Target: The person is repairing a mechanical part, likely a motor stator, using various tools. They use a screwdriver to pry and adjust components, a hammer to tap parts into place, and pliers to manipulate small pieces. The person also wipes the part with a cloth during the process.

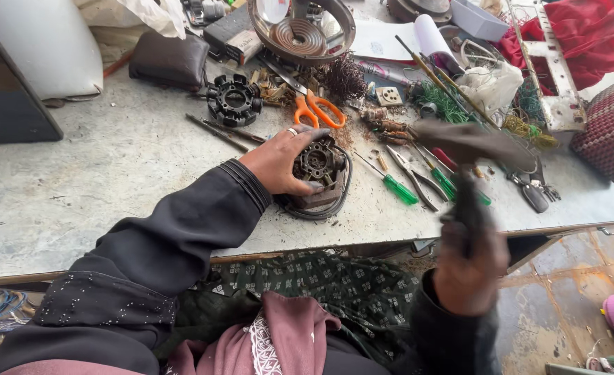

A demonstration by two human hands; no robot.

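Observation:
My left hand point(282, 161), with a ring on one finger, grips a small dark metal motor part point(318, 167) that rests on the grey workbench point(112, 173) near its front edge, a black cable looped around it. My right hand point(470, 260) is raised in front of the bench edge and holds a hammer point(470, 142) by its dark handle. The hammer's head is blurred and hangs above the tools to the right of the motor part. Both arms are in black sleeves.
Green-handled screwdrivers point(398, 189) and pliers point(418, 179) lie right of the motor. Orange scissors point(315, 110), a black round motor part point(234, 99), a round metal housing point(301, 29), tangled wire point(345, 78) and a black pouch point(169, 59) sit further back. A woven basket point(609, 128) stands at right.

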